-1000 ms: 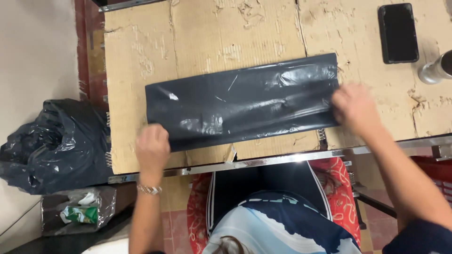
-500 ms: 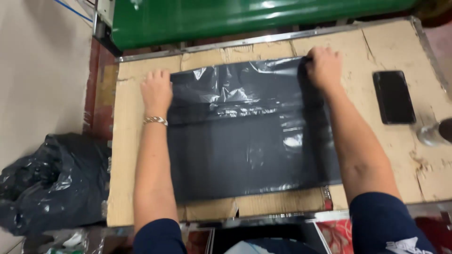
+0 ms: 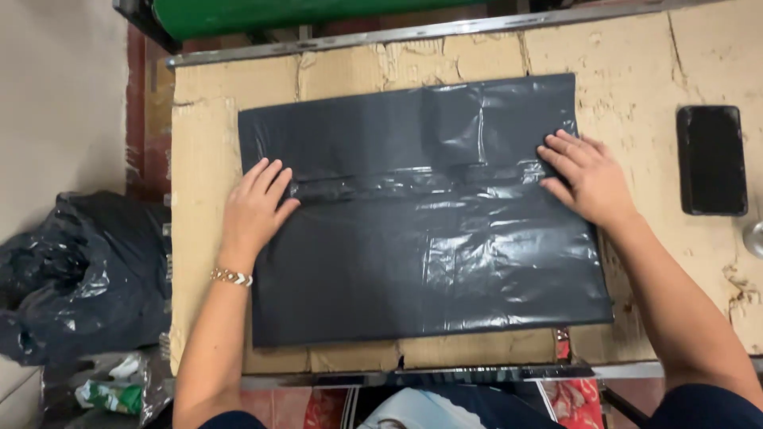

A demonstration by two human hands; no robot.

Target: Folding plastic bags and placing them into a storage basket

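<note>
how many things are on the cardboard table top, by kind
flat black plastic bag: 1, with the left hand and right hand pressed flat on it
black phone: 1
metal object at the right edge, mostly cut off: 1
total: 3

A second ago the bag [image 3: 421, 214] lay as a narrow folded strip near the table's [image 3: 636, 71] front edge; now it is spread wide toward the far edge. The left hand [image 3: 254, 206] and right hand [image 3: 588, 179] have drawn back from its far corners to its side edges, flat at mid-height.
</note>
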